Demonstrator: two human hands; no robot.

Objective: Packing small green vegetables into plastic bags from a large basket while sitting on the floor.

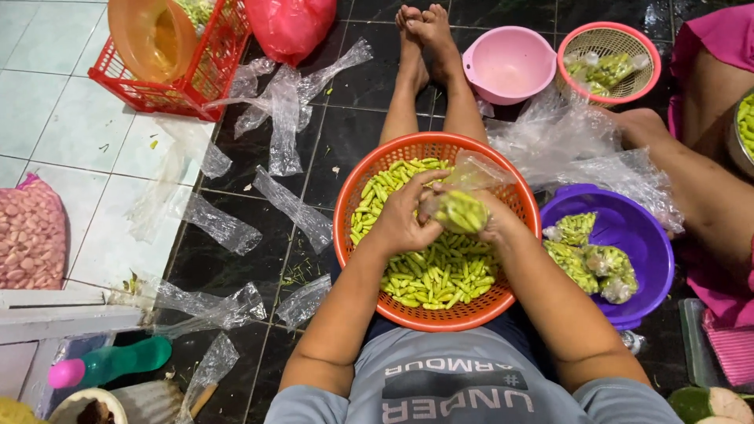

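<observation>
An orange mesh basket (369,276) rests on my lap, heaped with small green chillies (440,275). Over it both hands meet on a clear plastic bag (465,206) partly filled with chillies. My left hand (402,220) pinches the bag from the left. My right hand (496,224) cups it from the right and is partly hidden behind the bag. The bag's open top sticks up and to the right.
A purple basin (640,251) with filled bags sits to the right, a pink bowl (509,63) and pink mesh basket (609,61) beyond. Empty plastic bags (283,118) litter the floor left. A red crate (184,71), a sack (30,235), another person's leg (699,188).
</observation>
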